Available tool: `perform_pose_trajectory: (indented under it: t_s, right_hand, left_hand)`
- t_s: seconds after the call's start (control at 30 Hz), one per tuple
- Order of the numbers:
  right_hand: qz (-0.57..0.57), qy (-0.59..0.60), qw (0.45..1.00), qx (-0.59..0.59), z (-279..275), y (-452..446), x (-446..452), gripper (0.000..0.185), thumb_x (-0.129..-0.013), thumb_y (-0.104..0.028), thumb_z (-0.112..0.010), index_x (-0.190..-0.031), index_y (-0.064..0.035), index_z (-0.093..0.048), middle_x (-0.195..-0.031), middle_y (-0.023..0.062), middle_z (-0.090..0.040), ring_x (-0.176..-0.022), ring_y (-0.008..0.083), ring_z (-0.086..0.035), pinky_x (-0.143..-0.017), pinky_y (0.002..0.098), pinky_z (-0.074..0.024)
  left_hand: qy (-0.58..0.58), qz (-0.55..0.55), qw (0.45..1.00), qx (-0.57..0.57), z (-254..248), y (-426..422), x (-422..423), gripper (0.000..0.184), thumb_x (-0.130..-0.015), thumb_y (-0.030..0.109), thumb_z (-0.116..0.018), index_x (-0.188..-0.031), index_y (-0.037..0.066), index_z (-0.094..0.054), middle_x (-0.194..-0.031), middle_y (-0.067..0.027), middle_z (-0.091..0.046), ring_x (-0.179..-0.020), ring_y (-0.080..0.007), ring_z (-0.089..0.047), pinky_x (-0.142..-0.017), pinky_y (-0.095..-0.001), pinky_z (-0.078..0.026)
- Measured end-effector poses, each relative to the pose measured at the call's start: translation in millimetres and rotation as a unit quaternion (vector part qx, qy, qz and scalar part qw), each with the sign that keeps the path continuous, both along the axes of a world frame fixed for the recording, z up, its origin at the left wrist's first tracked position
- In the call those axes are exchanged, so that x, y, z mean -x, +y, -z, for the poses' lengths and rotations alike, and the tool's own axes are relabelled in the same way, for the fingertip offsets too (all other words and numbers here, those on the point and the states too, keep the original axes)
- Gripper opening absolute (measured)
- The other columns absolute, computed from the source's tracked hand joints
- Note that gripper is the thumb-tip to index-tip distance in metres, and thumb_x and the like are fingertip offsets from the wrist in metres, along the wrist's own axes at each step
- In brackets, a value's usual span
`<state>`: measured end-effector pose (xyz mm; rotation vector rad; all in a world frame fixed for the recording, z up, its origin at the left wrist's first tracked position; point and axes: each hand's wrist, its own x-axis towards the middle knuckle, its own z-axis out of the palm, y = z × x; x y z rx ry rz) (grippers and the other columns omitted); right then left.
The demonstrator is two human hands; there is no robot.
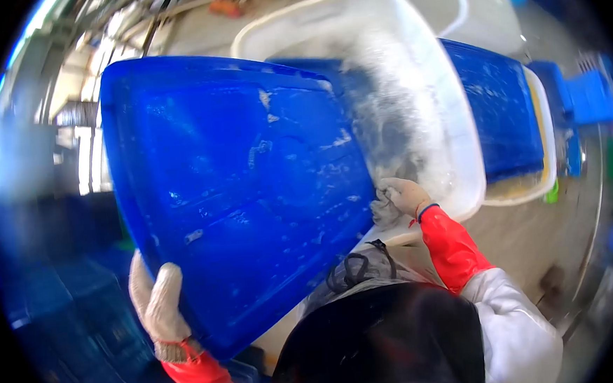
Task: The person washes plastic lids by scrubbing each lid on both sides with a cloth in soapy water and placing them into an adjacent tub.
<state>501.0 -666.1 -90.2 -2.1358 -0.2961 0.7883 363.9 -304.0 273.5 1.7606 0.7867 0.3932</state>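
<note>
A large, wet blue plastic lid [250, 188], spotted with foam, is tilted in front of me and partly over a white tub [461, 140]. My left hand [160, 299], in a pale knit glove, grips its lower left edge with the thumb on the near side. Beside the lid's right edge, my gloved right hand [406, 198] is closed on a crumpled grey cloth [383, 210]. Foamy water [403, 101] fills the tub behind that hand. Part of another blue panel lies in the water, mostly hidden by the lid.
To the right, a second white tub [546, 135] holds another blue lid [498, 109]. Blue crates [588, 97] stand beyond it. Dark blue stacked containers [68, 304] are blurred at the left. A white bin [442, 0] stands at the back.
</note>
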Motion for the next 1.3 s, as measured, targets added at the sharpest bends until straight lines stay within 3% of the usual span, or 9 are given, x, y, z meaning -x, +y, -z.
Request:
perform_pose_trajectory:
  t_s: [0.2,0.37,0.5,0.6,0.73,0.9,1.1,1.2,1.3]
  right_hand:
    - [-0.033,-0.150,0.985,0.079,-116.1,-43.4,12.5,0.026,-0.094,-0.017,-0.059,-0.119,-0.0122,-0.068,-0.094,0.0170,-0.071,-0.092,0.0333,-0.069,-0.083,0.0433,-0.0537]
    - [0.088,-0.253,0.961,0.073,-90.3,-62.1,51.5,0.008,-0.092,-0.020,-0.059,-0.098,-0.0163,-0.063,-0.075,0.0124,-0.067,-0.070,0.0341,-0.070,-0.062,0.0494,-0.0509]
    - [0.153,-0.289,0.940,0.099,-90.5,-49.4,56.5,0.008,-0.090,-0.023,-0.060,-0.084,-0.0188,-0.062,-0.071,0.0085,-0.065,-0.069,0.0317,-0.069,-0.053,0.0474,-0.0505]
    - [0.176,-0.293,0.931,0.126,-94.3,-47.5,55.8,0.008,-0.089,-0.022,-0.060,-0.082,-0.0181,-0.061,-0.070,0.0069,-0.064,-0.068,0.0298,-0.069,-0.051,0.0458,-0.0501]
    - [0.189,-0.307,0.919,0.156,-95.6,-44.2,53.3,0.007,-0.087,-0.019,-0.060,-0.081,-0.0156,-0.059,-0.068,0.0057,-0.063,-0.065,0.0274,-0.068,-0.050,0.0441,-0.0497]
    - [0.184,-0.261,0.934,0.162,-87.1,-41.0,52.7,0.019,-0.082,-0.020,-0.065,-0.100,-0.0138,-0.065,-0.070,0.0078,-0.064,-0.063,0.0268,-0.069,-0.047,0.0435,-0.0485]
    - [0.163,-0.206,0.941,0.212,-101.8,-45.1,47.3,0.016,-0.086,-0.019,-0.060,-0.100,-0.0152,-0.065,-0.081,0.0136,-0.069,-0.065,0.0281,-0.071,-0.048,0.0447,-0.0497]
    - [0.144,-0.147,0.949,0.238,-108.0,-41.4,41.7,0.014,-0.089,-0.018,-0.057,-0.100,-0.0170,-0.065,-0.082,0.0138,-0.070,-0.067,0.0292,-0.072,-0.049,0.0458,-0.0500]
    - [0.155,-0.124,0.947,0.253,-108.4,-36.3,45.4,0.013,-0.090,-0.019,-0.056,-0.099,-0.0173,-0.065,-0.077,0.0112,-0.070,-0.068,0.0298,-0.072,-0.053,0.0480,-0.0506]
  left_hand:
    - [-0.078,0.305,0.935,-0.166,-93.3,-109.7,-97.6,0.067,-0.070,0.012,-0.065,-0.133,-0.011,-0.057,-0.111,-0.0165,-0.070,-0.092,-0.0209,-0.067,-0.085,-0.0322,-0.054]
    - [-0.204,0.646,0.506,-0.534,-101.3,-210.7,-200.5,0.060,-0.071,0.021,-0.076,-0.126,0.000,-0.066,-0.118,-0.0096,-0.072,-0.100,-0.0276,-0.067,-0.092,-0.0399,-0.053]
    - [-0.387,0.662,0.352,-0.536,12.5,-281.7,-310.7,0.046,-0.074,0.024,-0.080,-0.118,0.012,-0.071,-0.110,-0.0015,-0.075,-0.091,-0.0261,-0.066,-0.098,-0.0467,-0.049]
    - [-0.378,0.669,0.381,-0.515,113.0,-331.0,-366.3,0.025,-0.072,0.020,-0.077,-0.094,0.016,-0.067,-0.077,-0.0058,-0.065,-0.075,-0.0317,-0.062,-0.095,-0.0469,-0.047]
    - [-0.258,0.627,0.421,-0.603,195.6,-343.7,-397.5,0.042,-0.071,0.016,-0.080,-0.112,0.021,-0.070,-0.116,-0.0088,-0.067,-0.116,-0.0320,-0.060,-0.112,-0.0509,-0.039]
    - [-0.076,0.588,0.694,-0.409,267.1,-204.3,-473.9,0.068,-0.088,0.012,-0.068,-0.152,0.010,-0.045,-0.147,-0.0200,-0.054,-0.139,-0.0362,-0.047,-0.120,-0.0467,-0.030]
    - [0.285,0.375,0.744,-0.473,257.0,-8.8,-436.9,0.091,-0.076,0.034,-0.080,-0.154,0.005,-0.042,-0.144,-0.0290,-0.054,-0.136,-0.0457,-0.047,-0.118,-0.0484,-0.035]
    - [0.321,0.462,0.681,-0.469,293.5,80.2,-398.9,0.070,-0.077,0.025,-0.073,-0.141,0.002,-0.057,-0.135,-0.0283,-0.059,-0.128,-0.0439,-0.055,-0.110,-0.0471,-0.045]
    - [0.039,0.445,0.782,-0.435,317.5,104.9,-377.1,0.064,-0.075,0.006,-0.064,-0.138,0.001,-0.058,-0.126,-0.0264,-0.065,-0.118,-0.0408,-0.063,-0.101,-0.0455,-0.051]
